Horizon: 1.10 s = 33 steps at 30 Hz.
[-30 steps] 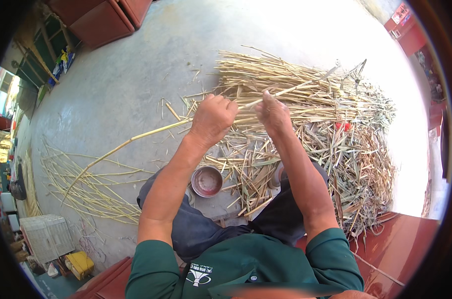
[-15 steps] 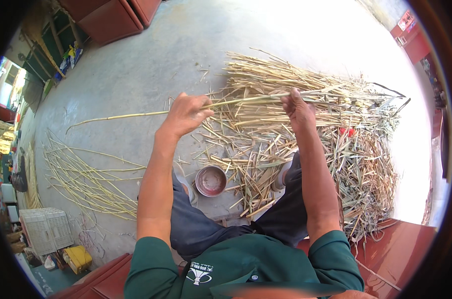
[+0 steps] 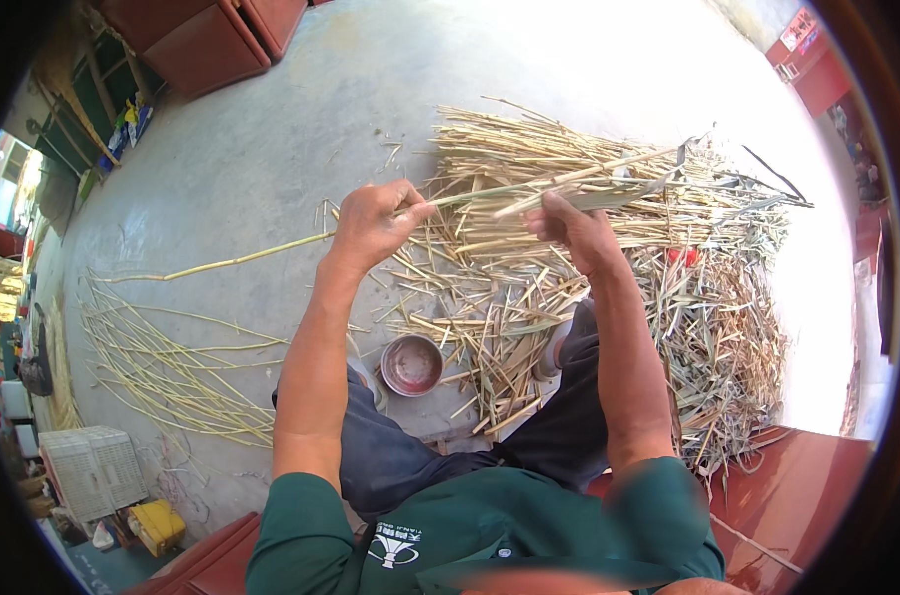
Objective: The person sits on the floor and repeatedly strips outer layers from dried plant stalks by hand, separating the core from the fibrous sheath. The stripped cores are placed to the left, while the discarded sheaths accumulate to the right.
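A long, thin, pale green reed stalk (image 3: 237, 259) runs through the closed fingers of my left hand (image 3: 376, 218). Its bare end reaches left over the floor, and its other end passes over the reed pile. My right hand (image 3: 579, 236) pinches a dry reed leaf (image 3: 618, 196) between thumb and fingers, close beside the stalk; its fingers are slightly blurred. Beyond both hands lies a thick pile of straw-coloured reeds (image 3: 529, 149). To the left, slender bare stalks (image 3: 172, 367) are fanned out on the floor.
Between my feet stands a small round metal bowl (image 3: 411, 365). Leaf scraps (image 3: 728, 347) heap up at the right, with cut pieces around my right foot. A white plastic crate (image 3: 93, 474) and a yellow container (image 3: 157, 527) are at lower left. Dark red furniture (image 3: 192, 45) stands at the far left.
My right hand has moved slightly left and nearer to me, and a leaf now stands out from the stalk in its grip. The stalk's left end has dropped lower.
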### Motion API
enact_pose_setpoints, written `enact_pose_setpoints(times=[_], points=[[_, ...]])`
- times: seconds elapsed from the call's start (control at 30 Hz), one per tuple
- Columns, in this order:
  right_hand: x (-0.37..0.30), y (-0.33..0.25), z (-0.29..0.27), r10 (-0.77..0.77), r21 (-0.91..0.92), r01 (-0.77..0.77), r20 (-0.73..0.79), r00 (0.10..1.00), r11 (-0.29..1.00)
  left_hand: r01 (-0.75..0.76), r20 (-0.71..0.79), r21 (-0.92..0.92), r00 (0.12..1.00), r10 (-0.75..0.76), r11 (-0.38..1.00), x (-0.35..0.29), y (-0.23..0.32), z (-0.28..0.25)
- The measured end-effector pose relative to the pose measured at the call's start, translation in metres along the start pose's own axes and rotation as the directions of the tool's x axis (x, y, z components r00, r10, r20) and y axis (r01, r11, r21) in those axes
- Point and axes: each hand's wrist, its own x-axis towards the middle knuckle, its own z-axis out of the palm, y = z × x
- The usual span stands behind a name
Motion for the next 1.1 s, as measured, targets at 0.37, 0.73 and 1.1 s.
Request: enact_pose_setpoints(times=[0.37,0.73,1.1], points=[[0.016,-0.003,-0.057,0.129,0.620,0.257,-0.507,0.852,0.742,0.031,0.060,-0.047,0.998,-0.028,0.998,0.003,0.002,-0.006],[0.007,0.007,-0.005,0.066,0.374,-0.014,-0.128,0.990,0.927,0.089,0.174,-0.075,0.982,-0.074,0.993,0.004,0.001,0.005],[-0.009,0.020,0.028,0.024,0.320,0.012,-0.108,0.994,0.947,-0.208,-0.033,-0.027,0.978,0.207,0.978,0.012,0.017,0.073]])
